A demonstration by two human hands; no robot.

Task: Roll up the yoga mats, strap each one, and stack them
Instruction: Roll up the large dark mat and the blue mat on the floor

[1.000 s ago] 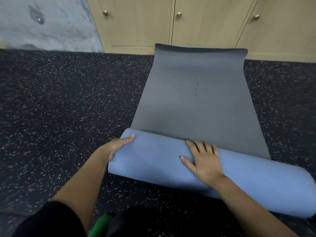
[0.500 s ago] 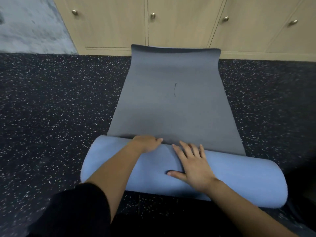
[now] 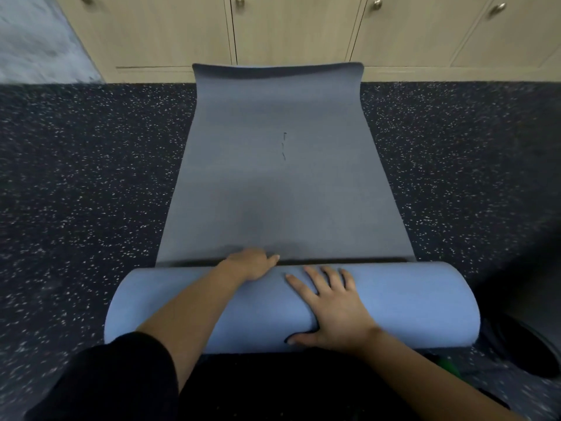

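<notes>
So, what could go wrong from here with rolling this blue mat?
1. Both the left hand and right hand sit near the middle of the roll, so its ends may drift and loosen.
2. The mat's far edge curls up near the cabinets; it might crease.

Speckled floor and cupboards

Dark rubber floor (image 3: pixel 91 177) flecked white; pale wood cabinets (image 3: pixel 288 28) with round metal knobs (image 3: pixel 239 0) along its far edge, a grey wall (image 3: pixel 33 47) at the far left corner, a dark rounded object (image 3: pixel 528 350) and something green (image 3: pixel 449 367) at the near right corner.
</notes>
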